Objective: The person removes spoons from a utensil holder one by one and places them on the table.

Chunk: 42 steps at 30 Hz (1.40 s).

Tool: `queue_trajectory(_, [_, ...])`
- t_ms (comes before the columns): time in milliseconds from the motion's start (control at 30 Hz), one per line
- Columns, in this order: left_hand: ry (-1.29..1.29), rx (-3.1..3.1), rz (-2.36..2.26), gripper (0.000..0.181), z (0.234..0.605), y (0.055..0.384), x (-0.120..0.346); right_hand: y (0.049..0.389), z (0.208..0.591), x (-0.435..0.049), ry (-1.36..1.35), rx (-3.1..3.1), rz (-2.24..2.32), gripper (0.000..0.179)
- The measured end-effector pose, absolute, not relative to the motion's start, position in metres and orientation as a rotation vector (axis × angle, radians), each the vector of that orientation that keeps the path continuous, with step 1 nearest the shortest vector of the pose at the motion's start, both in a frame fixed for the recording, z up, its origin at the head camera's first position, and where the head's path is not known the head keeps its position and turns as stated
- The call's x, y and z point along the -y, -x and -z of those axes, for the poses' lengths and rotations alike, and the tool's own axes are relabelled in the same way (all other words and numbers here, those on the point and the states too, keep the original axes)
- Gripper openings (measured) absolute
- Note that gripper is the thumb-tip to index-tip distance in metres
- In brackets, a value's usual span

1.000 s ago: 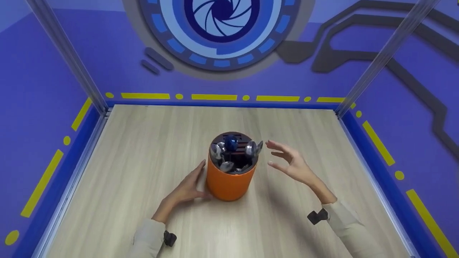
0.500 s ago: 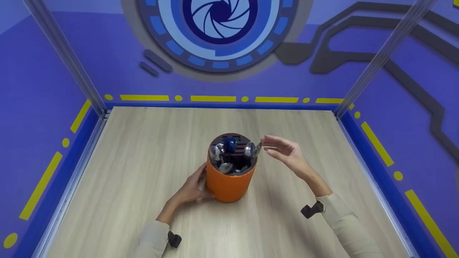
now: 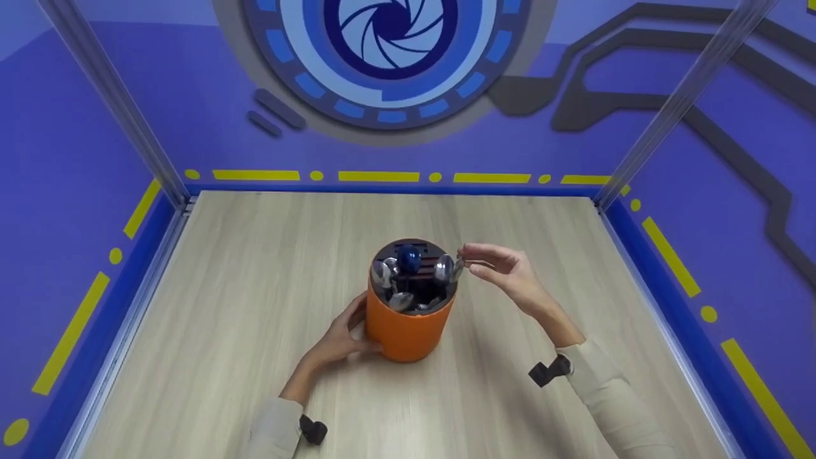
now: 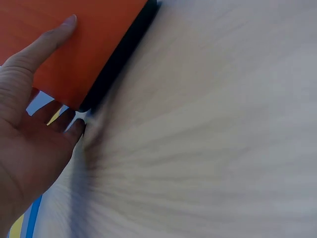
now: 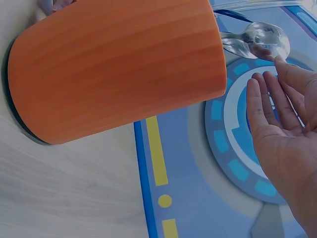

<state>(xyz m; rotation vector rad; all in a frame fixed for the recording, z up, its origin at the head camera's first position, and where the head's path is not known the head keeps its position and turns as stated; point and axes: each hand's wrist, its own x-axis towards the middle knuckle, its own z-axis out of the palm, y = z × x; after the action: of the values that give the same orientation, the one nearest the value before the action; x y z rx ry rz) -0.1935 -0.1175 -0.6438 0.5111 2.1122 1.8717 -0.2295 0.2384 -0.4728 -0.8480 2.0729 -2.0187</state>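
Note:
An orange cylindrical utensil holder (image 3: 408,335) with a dark slotted top stands upright on the table. My left hand (image 3: 336,338) grips its lower left side; in the left wrist view the thumb (image 4: 52,39) lies along the orange wall, fingers behind. Several metal spoons stick up from the top, with a dark blue rounded piece (image 3: 409,259) among them. At the right rim my right hand (image 3: 515,279) has its fingertips right at the outermost spoon (image 3: 458,268), fingers relaxed and slightly bent. The right wrist view shows the thumb tip beside a shiny spoon bowl (image 5: 270,39).
The light wooden tabletop (image 3: 268,255) is bounded by blue-purple panels (image 3: 191,102) with yellow dashes. Metal posts (image 3: 688,95) rise at the back corners. A dark device (image 3: 549,371) is strapped on the right wrist, another (image 3: 313,431) on the left.
My right hand has moved left, bringing its fingertips up to the outermost spoon. My left hand has come in closer and taken hold of the holder's side. The holder stays put.

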Motion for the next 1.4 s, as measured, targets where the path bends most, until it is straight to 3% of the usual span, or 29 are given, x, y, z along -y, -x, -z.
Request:
queue_trajectory(767, [-0.427,-2.069,-2.005,0.106,0.632,0.185,0.112,0.229,0.474,-0.233,0.862,-2.034,2.097,0.026])
queue_trajectory(1133, [-0.256,-2.057,-2.087,0.086,0.634,0.168,0.108,0.23,0.475,-0.233,0.881,-2.008,2.124,0.023])
queue_trajectory(1400, [-0.232,-2.085,-2.071,0.083,0.634,0.168,0.11,0.232,0.477,-0.229,0.919,-1.966,2.132,0.024])
